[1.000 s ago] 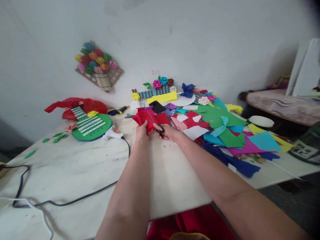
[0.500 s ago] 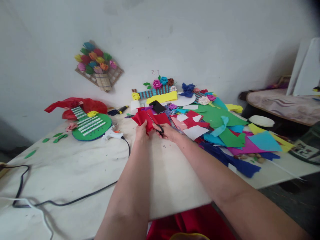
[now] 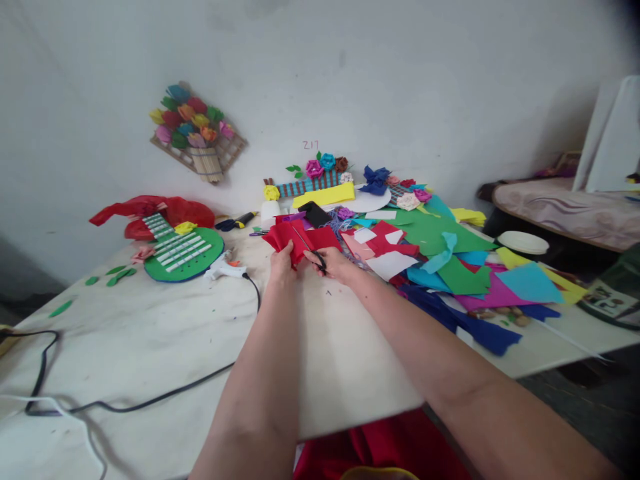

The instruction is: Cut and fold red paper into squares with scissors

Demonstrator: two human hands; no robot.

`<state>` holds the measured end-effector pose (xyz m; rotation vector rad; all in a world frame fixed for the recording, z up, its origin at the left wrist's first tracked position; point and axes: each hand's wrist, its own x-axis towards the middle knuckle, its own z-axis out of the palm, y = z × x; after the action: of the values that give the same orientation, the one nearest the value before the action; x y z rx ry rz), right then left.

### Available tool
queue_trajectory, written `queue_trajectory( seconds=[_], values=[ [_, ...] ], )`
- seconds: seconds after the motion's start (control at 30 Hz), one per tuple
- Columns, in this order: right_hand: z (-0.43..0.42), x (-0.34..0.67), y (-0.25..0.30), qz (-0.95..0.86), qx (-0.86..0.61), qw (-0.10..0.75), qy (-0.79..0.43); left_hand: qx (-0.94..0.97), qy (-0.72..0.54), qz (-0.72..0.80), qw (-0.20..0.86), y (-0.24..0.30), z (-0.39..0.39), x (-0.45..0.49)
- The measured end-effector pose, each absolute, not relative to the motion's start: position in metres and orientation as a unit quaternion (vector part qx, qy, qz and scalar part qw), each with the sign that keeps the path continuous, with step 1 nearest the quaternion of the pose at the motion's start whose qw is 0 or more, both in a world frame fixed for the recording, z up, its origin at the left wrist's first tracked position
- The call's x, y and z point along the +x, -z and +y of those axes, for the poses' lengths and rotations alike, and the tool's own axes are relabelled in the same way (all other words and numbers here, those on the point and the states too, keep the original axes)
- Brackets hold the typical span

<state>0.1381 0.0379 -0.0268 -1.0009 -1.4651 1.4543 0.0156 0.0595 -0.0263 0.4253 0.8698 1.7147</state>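
Observation:
My left hand pinches the near edge of a red sheet of paper held just above the table. My right hand grips black-handled scissors, whose blades point up and left into the red sheet. Both arms reach forward over the white table. A second red piece lies just behind the scissors.
A white glue gun with a black cord lies left of my hands. A green round craft piece and red bag sit further left. Several coloured paper sheets cover the right side. Paper flower crafts stand by the wall.
The scissors have moved a little further up into the red sheet and their blades look closer together. My hands have barely shifted.

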Motion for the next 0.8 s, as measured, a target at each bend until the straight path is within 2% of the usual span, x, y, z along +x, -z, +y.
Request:
queue_trajectory(
  seconds=[0.8],
  values=[
    [0.0393,0.1420,0.0285,-0.575,-0.378,0.430,-0.584,0.200,-0.704,0.375,0.569,0.0222,0.0541,0.0214]
  ],
)
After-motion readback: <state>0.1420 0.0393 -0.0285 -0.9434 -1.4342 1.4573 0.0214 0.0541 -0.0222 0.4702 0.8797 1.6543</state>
